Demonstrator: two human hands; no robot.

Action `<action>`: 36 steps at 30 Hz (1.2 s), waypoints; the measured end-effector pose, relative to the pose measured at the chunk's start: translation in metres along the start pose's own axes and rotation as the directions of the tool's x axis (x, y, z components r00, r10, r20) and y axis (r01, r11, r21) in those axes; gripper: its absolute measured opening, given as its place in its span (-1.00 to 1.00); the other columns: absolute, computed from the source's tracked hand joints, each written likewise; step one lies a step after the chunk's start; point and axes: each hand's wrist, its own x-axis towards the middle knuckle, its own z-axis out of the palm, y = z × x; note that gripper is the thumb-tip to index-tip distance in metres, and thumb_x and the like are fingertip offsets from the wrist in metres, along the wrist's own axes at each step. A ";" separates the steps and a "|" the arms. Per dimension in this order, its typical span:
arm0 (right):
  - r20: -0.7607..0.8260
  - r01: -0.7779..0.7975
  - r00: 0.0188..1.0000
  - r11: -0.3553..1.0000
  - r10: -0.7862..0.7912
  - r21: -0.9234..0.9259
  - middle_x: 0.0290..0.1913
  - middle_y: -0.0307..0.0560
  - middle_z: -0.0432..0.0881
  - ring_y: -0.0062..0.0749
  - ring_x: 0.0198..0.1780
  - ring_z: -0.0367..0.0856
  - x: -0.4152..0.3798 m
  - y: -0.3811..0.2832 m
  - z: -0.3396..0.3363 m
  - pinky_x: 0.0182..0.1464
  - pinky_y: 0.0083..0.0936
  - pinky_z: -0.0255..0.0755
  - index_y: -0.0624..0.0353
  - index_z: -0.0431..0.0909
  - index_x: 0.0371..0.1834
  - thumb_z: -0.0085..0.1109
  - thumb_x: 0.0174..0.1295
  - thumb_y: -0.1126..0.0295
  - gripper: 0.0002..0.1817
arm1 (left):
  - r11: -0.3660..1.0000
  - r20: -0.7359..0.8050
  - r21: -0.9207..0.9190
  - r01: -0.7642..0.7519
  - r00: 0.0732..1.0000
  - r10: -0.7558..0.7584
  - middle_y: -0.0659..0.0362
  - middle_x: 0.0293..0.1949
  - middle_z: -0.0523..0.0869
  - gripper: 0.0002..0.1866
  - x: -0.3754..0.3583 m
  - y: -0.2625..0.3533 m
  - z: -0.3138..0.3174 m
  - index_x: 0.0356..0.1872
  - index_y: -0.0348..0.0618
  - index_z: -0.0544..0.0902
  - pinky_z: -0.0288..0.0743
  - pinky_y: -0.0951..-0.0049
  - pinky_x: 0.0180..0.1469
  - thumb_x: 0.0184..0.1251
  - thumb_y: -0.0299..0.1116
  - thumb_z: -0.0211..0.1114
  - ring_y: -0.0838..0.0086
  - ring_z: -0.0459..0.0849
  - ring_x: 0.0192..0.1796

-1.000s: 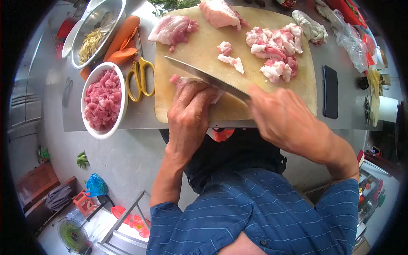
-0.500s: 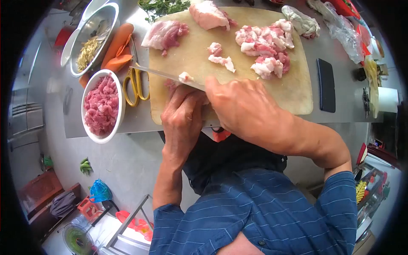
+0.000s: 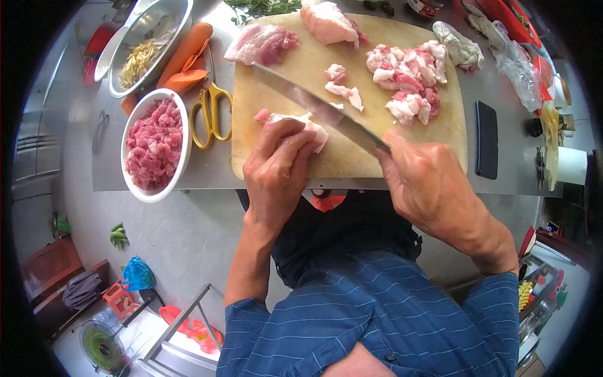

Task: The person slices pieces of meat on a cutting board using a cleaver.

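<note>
Beside the wooden cutting board (image 3: pixel 433 135) sit yellow scissors (image 3: pixel 211 116) and a white bowl of chopped meat (image 3: pixel 154 146) — a heap of diced pork (image 3: pixel 408 81) crowds the far corner. My left hand (image 3: pixel 276 169) presses flat on a pork strip (image 3: pixel 295 121); my right hand (image 3: pixel 427 182) grips the knife (image 3: pixel 323 112) tight, its blade angled just beyond that strip.

A blue shirt is worn, crossed by thin, pale horizontal stripes and fitted with small dark buttons seen near 6 o'clock. The sleeves are rolled up above the elbows — both forearms are left bare. The left hand (image 3: pixel 276 166) and the right hand (image 3: pixel 427 182) are bare too — no gloves, rings or watch can be made out.
</note>
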 end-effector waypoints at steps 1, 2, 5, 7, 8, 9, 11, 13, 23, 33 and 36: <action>0.003 0.000 1.000 1.000 0.000 0.000 -0.48 0.35 0.64 0.40 -0.36 0.70 0.003 -0.001 0.000 -0.33 0.17 0.50 0.31 0.51 -0.06 0.27 0.52 0.49 -0.86 | 1.000 0.011 0.012 -0.003 1.000 0.003 0.07 -0.12 0.82 -0.81 0.000 -0.001 -0.001 -0.14 -0.26 0.85 0.74 0.20 0.06 0.21 -0.61 0.55 0.17 0.84 -0.01; 0.036 0.002 0.999 1.000 -0.001 -0.007 -0.49 0.33 0.64 0.39 -0.36 0.71 0.005 -0.003 0.000 -0.34 0.16 0.50 0.31 0.51 -0.07 0.27 0.52 0.49 -0.86 | 1.000 0.013 0.013 0.000 1.000 0.000 0.07 -0.12 0.82 -0.81 0.000 -0.002 -0.001 -0.14 -0.26 0.85 0.74 0.20 0.06 0.21 -0.61 0.55 0.17 0.84 -0.01; 0.083 0.007 0.996 1.000 -0.005 -0.024 -0.50 0.31 0.64 0.36 -0.37 0.71 0.008 -0.007 0.003 -0.34 0.16 0.51 0.31 0.51 -0.07 0.27 0.51 0.50 -0.87 | 0.998 0.034 0.039 -0.053 0.998 0.052 0.06 -0.13 0.82 -0.81 0.002 -0.003 -0.001 -0.17 -0.28 0.85 0.75 0.20 0.07 0.19 -0.61 0.55 0.16 0.84 0.00; 0.096 0.008 0.995 0.999 -0.004 -0.037 -0.50 0.31 0.64 0.35 -0.37 0.72 0.008 -0.008 0.004 -0.34 0.16 0.52 0.31 0.51 -0.07 0.27 0.50 0.50 -0.87 | 1.000 0.057 -0.004 -0.019 0.998 0.020 0.06 -0.12 0.83 -0.80 0.002 -0.002 -0.002 -0.17 -0.29 0.85 0.74 0.19 0.08 0.16 -0.62 0.55 0.16 0.84 0.01; 0.090 0.015 0.996 0.999 -0.010 -0.051 -0.50 0.32 0.64 0.36 -0.37 0.71 0.007 -0.009 0.003 -0.34 0.17 0.52 0.31 0.51 -0.07 0.27 0.49 0.51 -0.87 | 1.000 0.058 -0.007 -0.019 0.998 0.019 0.06 -0.12 0.83 -0.80 0.002 -0.003 -0.002 -0.17 -0.29 0.85 0.74 0.19 0.08 0.16 -0.62 0.55 0.16 0.84 0.01; 0.084 0.022 0.996 0.998 -0.016 -0.065 -0.50 0.32 0.64 0.37 -0.38 0.71 0.007 -0.010 0.003 -0.34 0.18 0.51 0.31 0.50 -0.06 0.27 0.49 0.52 -0.87 | 0.999 0.058 0.005 -0.035 0.998 0.035 0.06 -0.12 0.83 -0.81 0.003 -0.004 -0.001 -0.18 -0.29 0.85 0.74 0.20 0.09 0.16 -0.63 0.55 0.15 0.84 0.01; 0.109 -0.002 0.994 0.997 0.010 -0.074 -0.51 0.33 0.64 0.38 -0.38 0.71 0.006 -0.012 0.002 -0.34 0.18 0.51 0.31 0.50 -0.05 0.26 0.48 0.53 -0.87 | 0.999 0.059 0.015 -0.050 0.997 0.049 0.06 -0.11 0.83 -0.81 0.004 -0.003 -0.001 -0.18 -0.29 0.85 0.74 0.20 0.09 0.15 -0.63 0.55 0.14 0.83 0.02; 0.136 -0.021 0.990 0.996 0.032 -0.082 -0.51 0.34 0.63 0.39 -0.39 0.70 0.003 -0.014 0.000 -0.34 0.19 0.51 0.31 0.50 -0.04 0.26 0.48 0.54 -0.86 | 0.998 0.069 0.032 -0.058 0.996 0.055 0.06 -0.10 0.83 -0.81 0.005 -0.001 -0.003 -0.19 -0.28 0.85 0.74 0.19 0.10 0.16 -0.63 0.55 0.13 0.83 0.03; 0.186 -0.048 0.980 0.992 0.069 -0.116 -0.49 0.35 0.64 0.41 -0.37 0.71 -0.008 -0.016 -0.005 -0.32 0.22 0.51 0.31 0.45 -0.07 0.23 0.49 0.53 -0.86 | 0.995 0.062 0.013 -0.098 0.993 0.097 0.06 -0.12 0.82 -0.78 0.005 -0.003 -0.003 -0.16 -0.27 0.85 0.73 0.18 0.10 0.15 -0.68 0.51 0.14 0.83 0.04; -0.083 0.287 0.953 0.956 -0.292 -0.067 -0.15 0.28 0.69 0.20 -0.07 0.76 0.033 -0.006 0.031 0.01 0.06 0.64 0.36 0.49 0.16 0.25 0.39 0.44 -0.65 | 1.000 0.033 0.012 -0.020 0.999 0.019 0.05 -0.14 0.81 -0.81 0.003 0.000 -0.003 -0.19 -0.27 0.83 0.73 0.17 0.06 0.17 -0.67 0.50 0.11 0.82 0.00; 0.044 0.139 0.990 0.977 -0.134 -0.162 -0.43 0.31 0.66 0.30 -0.32 0.71 0.000 -0.005 0.009 -0.21 0.18 0.54 0.25 0.49 0.02 0.20 0.54 0.44 -0.85 | 1.000 0.023 0.007 -0.030 0.999 0.030 0.06 -0.13 0.81 -0.83 0.004 -0.003 -0.001 -0.20 -0.27 0.83 0.73 0.17 0.07 0.18 -0.66 0.50 0.11 0.82 0.00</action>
